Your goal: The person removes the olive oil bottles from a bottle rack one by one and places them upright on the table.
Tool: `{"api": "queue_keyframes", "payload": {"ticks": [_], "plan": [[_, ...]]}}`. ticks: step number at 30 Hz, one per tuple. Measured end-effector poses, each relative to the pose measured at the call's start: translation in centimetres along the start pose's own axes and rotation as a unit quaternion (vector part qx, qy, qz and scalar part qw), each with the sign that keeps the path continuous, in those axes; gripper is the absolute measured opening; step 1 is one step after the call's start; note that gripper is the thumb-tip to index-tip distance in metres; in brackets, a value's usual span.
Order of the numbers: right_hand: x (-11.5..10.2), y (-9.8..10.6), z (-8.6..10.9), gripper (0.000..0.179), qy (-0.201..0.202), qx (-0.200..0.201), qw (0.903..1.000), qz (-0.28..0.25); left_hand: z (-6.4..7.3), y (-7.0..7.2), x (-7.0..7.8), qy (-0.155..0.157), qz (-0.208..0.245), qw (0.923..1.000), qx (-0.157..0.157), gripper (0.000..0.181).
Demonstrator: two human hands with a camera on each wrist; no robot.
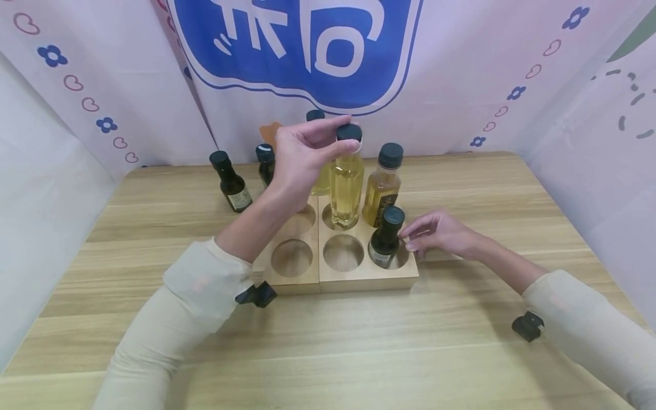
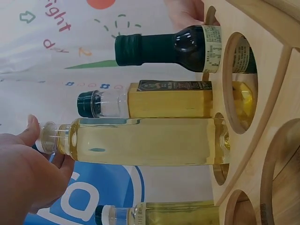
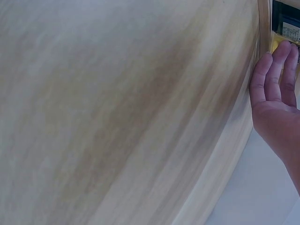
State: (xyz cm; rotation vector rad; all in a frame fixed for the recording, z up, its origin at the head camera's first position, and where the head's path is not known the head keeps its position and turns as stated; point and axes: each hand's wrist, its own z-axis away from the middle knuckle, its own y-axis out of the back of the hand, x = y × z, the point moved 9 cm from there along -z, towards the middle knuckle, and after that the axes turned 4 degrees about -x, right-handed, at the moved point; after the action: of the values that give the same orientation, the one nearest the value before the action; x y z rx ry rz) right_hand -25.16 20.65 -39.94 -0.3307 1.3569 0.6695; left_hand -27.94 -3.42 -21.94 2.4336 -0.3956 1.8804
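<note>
I saw the left hand [image 1: 302,156] partly hide a rear bottle [image 1: 322,183]; it pinched the tall bottle [image 1: 346,191], base at a hole near the rack's [image 1: 366,286] back edge. The right hand [image 1: 442,234], loosely parted, neared the dark bottle [image 1: 384,242] at the front-right corner, contact unclear. Labels [image 2: 212,49] were illegible to me.

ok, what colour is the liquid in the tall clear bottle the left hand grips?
Pale yellow liquid; shows best in the left wrist view.
</note>
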Motion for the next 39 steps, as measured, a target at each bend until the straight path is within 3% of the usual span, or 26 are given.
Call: {"api": "queue_keyframes", "payload": {"ticks": [13, 23, 39], "plan": [[0.1, 0.1, 0.1, 0.026, 0.000, 0.005, 1.0000, 0.002, -0.6, -0.1, 0.6, -0.003, 0.006, 0.9999, 0.012, 0.039], [0.1, 0.1, 0.1, 0.024, -0.004, 0.005, 1.0000, 0.001, -1.2, 0.2, 0.9, -0.027, 0.019, 0.9987, 0.038, 0.037], [0.0, 0.1, 0.0, 0.029, -0.009, 0.000, 0.9999, 0.011, -2.0, 0.8, 0.7, -0.024, 0.023, 0.9971, 0.068, 0.038]]}}
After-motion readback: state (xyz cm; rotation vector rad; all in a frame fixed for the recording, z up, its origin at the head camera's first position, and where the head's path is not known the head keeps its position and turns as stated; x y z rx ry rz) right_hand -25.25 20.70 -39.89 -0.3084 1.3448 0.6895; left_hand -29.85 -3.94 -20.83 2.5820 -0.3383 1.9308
